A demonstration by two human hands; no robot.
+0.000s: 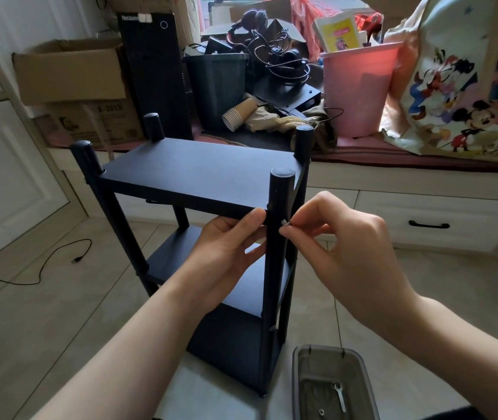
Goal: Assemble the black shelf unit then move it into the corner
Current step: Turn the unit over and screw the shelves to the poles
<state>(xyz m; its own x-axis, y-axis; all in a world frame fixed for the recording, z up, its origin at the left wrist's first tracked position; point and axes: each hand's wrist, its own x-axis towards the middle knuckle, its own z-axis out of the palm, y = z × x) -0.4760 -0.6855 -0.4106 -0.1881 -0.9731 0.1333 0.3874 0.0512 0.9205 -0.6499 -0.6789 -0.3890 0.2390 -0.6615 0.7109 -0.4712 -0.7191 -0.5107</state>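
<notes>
The black shelf unit (199,177) stands upright on the tiled floor (60,298) in the middle of the scene, three boards held between four round posts whose capped tops rise above the top board. At the near right post (278,237), just under the top board, the right hand (344,256) pinches a small silvery screw (284,223) between thumb and forefinger, its tip against the post. The left hand (226,247) grips the near edge of the top board beside that same post — thumb on the edge, fingers (253,253) curled beneath.

Near right on the floor sits a grey plastic tray (299,383) with a small metal wrench (341,397) and a nut (321,412) in it. A black cable (41,268) trails over the tiles at left. Beyond the shelf unit a window seat (423,159) with drawers below carries a pink bucket (359,92), a dark bin (216,86), a stack of paper cups (237,115), tangled wires, a black tower case (153,71) and cardboard boxes (69,77) — a cartoon-print bag (468,86) at far right
</notes>
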